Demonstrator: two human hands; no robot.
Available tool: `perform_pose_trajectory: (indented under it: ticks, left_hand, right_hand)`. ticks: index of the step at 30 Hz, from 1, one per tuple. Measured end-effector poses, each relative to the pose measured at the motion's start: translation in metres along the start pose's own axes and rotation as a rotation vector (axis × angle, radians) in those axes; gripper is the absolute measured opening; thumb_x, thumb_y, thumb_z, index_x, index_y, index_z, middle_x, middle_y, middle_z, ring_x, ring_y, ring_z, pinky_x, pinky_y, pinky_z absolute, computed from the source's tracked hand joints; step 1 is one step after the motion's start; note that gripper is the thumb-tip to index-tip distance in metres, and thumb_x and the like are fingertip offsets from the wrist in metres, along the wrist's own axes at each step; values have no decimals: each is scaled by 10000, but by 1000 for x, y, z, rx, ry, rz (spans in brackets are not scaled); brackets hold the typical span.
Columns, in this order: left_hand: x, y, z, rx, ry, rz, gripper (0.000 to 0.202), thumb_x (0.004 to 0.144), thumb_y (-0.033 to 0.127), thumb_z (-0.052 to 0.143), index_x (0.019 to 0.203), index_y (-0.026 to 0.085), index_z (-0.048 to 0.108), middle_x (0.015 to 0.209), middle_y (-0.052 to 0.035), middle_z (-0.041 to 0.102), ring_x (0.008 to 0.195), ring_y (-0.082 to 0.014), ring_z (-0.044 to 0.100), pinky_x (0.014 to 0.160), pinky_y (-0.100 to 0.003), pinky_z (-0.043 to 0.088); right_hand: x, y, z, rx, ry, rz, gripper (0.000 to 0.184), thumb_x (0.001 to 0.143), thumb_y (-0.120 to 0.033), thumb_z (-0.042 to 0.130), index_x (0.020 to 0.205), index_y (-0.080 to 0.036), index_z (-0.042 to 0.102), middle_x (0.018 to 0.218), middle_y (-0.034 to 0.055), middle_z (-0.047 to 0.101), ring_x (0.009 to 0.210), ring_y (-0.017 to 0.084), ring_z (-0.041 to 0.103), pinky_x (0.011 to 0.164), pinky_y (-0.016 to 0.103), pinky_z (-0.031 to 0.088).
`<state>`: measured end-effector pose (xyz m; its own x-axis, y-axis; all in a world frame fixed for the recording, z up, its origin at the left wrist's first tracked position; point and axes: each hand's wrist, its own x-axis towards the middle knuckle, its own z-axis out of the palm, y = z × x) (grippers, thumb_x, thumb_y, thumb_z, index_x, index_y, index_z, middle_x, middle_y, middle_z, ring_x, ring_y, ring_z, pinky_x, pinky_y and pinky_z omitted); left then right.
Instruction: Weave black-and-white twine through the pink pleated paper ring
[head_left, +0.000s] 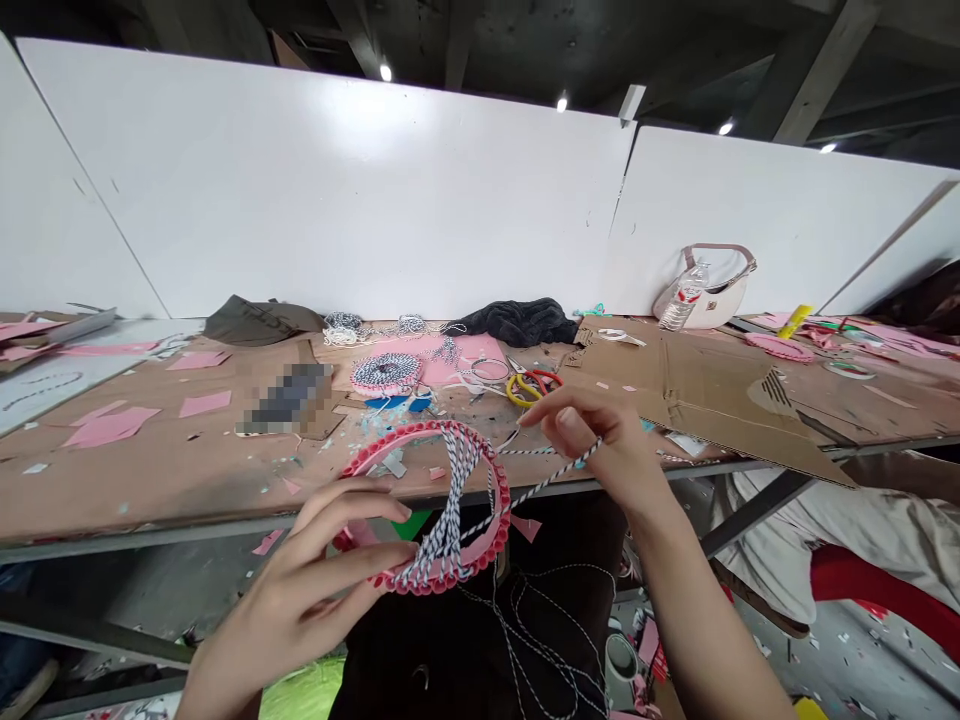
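Note:
My left hand [330,550] grips the left and lower rim of a pink ring [499,490] with a scalloped edge, held tilted over my lap. Black-and-white cord [454,480] is strung across the ring in a crossing bundle that narrows in the middle. My right hand [600,430], to the right of the ring, pinches a strand of the cord, which runs taut to the ring's lower part. Loose cord hangs below onto my dark clothing. Just beyond the right fingers lie yellow-and-red-handled scissors [532,385].
A finished-looking cord-wound disc [386,373] lies on the table near pink sheets. Around it are a dark cap [262,320], black cloth [521,322], a cardboard sheet [705,385], a water bottle [684,297] and a white handbag [724,298]. The table's front edge runs behind my hands.

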<state>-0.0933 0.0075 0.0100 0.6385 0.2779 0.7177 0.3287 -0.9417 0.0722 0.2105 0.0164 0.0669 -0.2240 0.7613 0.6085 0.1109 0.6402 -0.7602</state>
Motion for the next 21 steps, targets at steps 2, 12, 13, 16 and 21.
perform_pose_trajectory:
  ticks: [2, 12, 13, 16, 21]
  left_hand:
    - [-2, 0, 2, 7, 47, -6, 353, 870, -35, 559, 1051, 237, 690, 1138, -62, 603, 1144, -232, 556, 969, -378, 465]
    - [-8, 5, 24, -217, 50, -249, 572, 762, 236, 834, 1290, 353, 646, 1317, -67, 653, 1255, -313, 581, 1114, -507, 429]
    - [-11, 8, 28, -294, 55, -331, 643, 756, 339, 840, 1355, 363, 609, 1372, -76, 632, 1296, -337, 556, 1161, -550, 364]
    - [-18, 18, 42, -496, 215, -698, 451, 933, 440, 618, 1373, 338, 626, 1462, -69, 593, 1393, -327, 480, 1227, -543, 230]
    - [11, 37, 50, -898, 567, -1063, 390, 869, 463, 712, 1201, 261, 747, 1308, -67, 707, 1307, -293, 572, 1135, -395, 421]
  right_hand:
    - [-5, -9, 10, -149, 17, 10, 267, 969, -435, 613, 943, -205, 746, 774, 6, 622, 602, 90, 482, 543, 241, 362]
    - [-23, -25, 58, -155, 16, 142, 223, 881, -263, 667, 722, -181, 534, 685, -51, 447, 533, 66, 382, 467, 213, 286]
    - [-26, -24, 63, -195, 46, 111, 211, 874, -234, 661, 723, -181, 524, 701, -47, 452, 542, 67, 393, 477, 211, 300]
    - [-33, -21, 79, -372, 84, -36, 136, 867, -166, 627, 761, -173, 544, 780, -14, 501, 571, 77, 432, 506, 220, 341]
    - [-43, -7, 91, -554, 148, -276, 81, 949, -229, 612, 944, -149, 608, 891, 77, 618, 714, 157, 619, 536, 247, 451]
